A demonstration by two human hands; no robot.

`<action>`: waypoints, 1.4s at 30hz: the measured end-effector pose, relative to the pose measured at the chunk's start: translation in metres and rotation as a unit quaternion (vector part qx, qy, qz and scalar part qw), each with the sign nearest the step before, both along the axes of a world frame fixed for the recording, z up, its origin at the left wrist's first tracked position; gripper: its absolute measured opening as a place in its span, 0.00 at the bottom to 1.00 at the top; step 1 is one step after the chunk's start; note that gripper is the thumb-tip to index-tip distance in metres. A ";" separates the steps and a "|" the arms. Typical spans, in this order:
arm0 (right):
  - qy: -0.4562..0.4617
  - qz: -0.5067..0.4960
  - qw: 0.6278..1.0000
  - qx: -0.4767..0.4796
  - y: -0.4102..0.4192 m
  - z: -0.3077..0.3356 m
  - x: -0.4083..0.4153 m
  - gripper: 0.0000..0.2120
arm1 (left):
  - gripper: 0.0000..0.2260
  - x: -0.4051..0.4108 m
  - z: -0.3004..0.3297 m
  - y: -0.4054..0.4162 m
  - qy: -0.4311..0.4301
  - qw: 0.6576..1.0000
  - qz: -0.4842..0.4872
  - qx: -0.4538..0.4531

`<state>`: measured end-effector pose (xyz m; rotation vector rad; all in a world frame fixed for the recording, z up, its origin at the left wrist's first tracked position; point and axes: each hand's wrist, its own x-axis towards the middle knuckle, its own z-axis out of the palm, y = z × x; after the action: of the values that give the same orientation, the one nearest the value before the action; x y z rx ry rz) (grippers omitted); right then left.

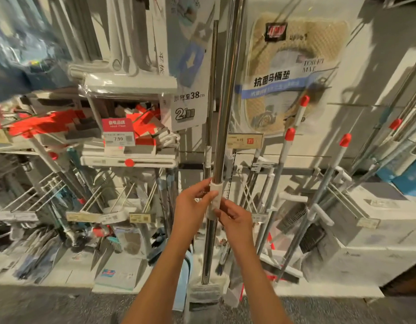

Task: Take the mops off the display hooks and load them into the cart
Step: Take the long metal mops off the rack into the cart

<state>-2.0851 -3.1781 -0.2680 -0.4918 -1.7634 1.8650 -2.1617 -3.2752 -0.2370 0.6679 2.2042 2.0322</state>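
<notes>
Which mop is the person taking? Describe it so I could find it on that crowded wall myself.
Start at the beige toilet mat hanging on the wall; just left of it rises a shiny steel mop pole. Both hands, left hand and right hand, grip its white plastic collar. Neighbouring handles are grey with red caps.

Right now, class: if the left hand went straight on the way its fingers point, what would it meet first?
Its fingers point up and right and already touch the white collar on the steel mop pole; that comes first. Depth beyond is unclear.
</notes>
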 end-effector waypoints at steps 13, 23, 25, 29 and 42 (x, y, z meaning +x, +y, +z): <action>-0.036 0.015 0.999 0.000 0.063 -0.016 -0.069 0.16 | 0.20 -0.047 -0.005 0.062 0.000 0.999 0.033 0.004; -0.028 0.008 0.999 0.031 0.076 -0.011 -0.111 0.15 | 0.13 -0.091 -0.008 0.079 -0.004 1.000 0.019 0.011; -0.028 0.004 0.999 0.017 0.078 -0.010 -0.120 0.15 | 0.12 -0.103 -0.009 0.081 0.004 1.000 0.011 0.003; -0.036 -0.015 0.999 0.012 0.084 -0.014 -0.143 0.18 | 0.10 -0.130 -0.013 0.089 0.004 1.000 -0.006 0.001; -0.055 -0.087 0.995 -0.001 0.114 -0.044 -0.224 0.13 | 0.16 -0.230 -0.046 0.126 -0.074 0.994 -0.075 0.013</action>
<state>-2.3091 -3.0638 -0.3121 -0.7384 -1.7282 1.7485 -2.3920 -3.1494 -0.2834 0.6414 1.9874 1.9712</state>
